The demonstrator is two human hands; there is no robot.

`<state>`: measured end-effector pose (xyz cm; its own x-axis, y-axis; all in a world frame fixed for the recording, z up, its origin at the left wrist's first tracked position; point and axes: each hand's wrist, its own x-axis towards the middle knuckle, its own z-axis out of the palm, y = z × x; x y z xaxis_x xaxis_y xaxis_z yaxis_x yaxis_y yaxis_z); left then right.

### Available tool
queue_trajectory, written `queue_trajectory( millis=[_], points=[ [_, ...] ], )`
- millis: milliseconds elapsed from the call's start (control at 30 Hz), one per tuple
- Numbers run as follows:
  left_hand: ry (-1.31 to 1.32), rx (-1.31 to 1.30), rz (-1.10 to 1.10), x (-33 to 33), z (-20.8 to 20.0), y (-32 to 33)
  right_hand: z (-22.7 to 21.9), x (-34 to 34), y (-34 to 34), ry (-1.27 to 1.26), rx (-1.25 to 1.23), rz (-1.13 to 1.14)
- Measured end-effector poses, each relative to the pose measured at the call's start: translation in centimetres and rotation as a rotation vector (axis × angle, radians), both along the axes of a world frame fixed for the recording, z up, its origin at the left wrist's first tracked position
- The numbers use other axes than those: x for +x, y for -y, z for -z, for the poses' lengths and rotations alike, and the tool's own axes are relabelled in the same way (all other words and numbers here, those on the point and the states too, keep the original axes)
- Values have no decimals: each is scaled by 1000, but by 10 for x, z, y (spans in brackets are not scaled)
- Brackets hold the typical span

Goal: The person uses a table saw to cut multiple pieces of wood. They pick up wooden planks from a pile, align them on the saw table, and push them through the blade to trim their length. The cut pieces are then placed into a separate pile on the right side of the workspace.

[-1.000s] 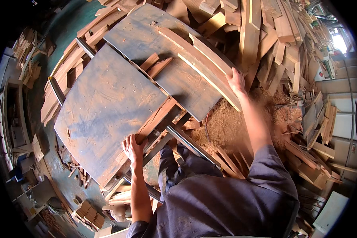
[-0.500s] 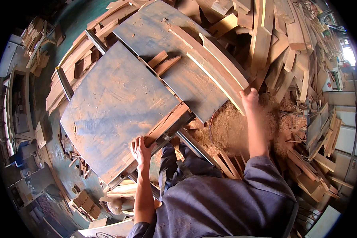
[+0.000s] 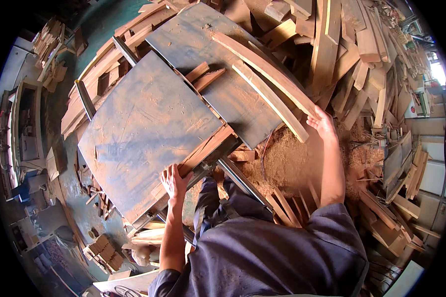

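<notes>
Two metal plates, the left and the right, make up the work surface; both are dusted and streaked with sawdust and are parted by a narrow slot. Around them, a green floor is seen at the upper left, a heap of timber is piled at the upper right, and a mound of sawdust is spread below the right plate. The room is lit at the far right by one window. Two rails are seen jutting out at the upper left. Two offcuts are laid beside the slot. Three strips are counted on the right plate: one brown strip, one pale strip, and one thin strip, mostly hidden. The brown strip's near end is touched by the right hand, its fingers extended and apart. One batten is set along the left plate's near edge; over it the left hand is bent, whether clamped cannot be told.
</notes>
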<state>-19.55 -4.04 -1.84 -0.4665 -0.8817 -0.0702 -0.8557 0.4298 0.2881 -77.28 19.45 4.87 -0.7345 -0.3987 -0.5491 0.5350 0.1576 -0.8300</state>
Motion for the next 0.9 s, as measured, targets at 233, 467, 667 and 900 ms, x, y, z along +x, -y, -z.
queue_trajectory(
  millis=[233, 467, 667, 900],
  points=[
    [-483, 216, 68, -120, -60, -15, -70, 71, -10, -219, -173, 239],
    [-1079, 1133, 50, -239, -132, -23, -109, 177, -69, -312, -308, 126],
    [-1539, 1167, -79, -236, -195, -3, -99, 164, -118, -607, -216, -160],
    [-1597, 1338, -729, -147, -106, 8, -130, 167, -19, -770, -39, -718]
  ],
)
